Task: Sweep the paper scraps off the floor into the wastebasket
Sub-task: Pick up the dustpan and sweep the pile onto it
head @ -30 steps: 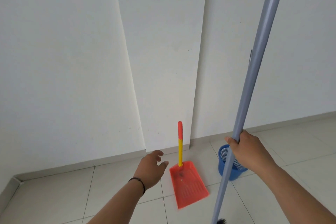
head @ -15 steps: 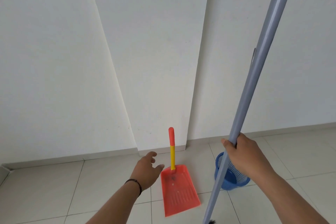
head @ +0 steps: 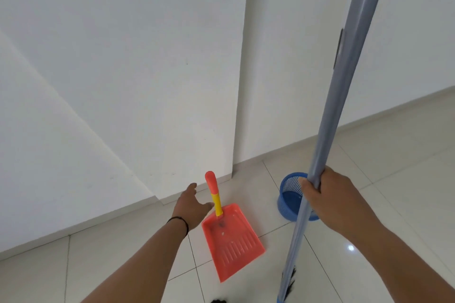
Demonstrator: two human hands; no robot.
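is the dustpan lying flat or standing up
Lying flat. The dustpan has its scoop resting on the floor, with its handle rising upward, untouched by the left hand.

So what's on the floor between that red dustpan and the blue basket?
Nothing: the head view shows only bare white floor tile between the dustpan and the wastebasket. The broom handle crosses just in front of the basket.

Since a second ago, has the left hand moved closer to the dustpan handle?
Yes. The left hand has closed in rightward on the dustpan handle; its thumb now almost touches the yellow part, fingers open, not yet gripping.
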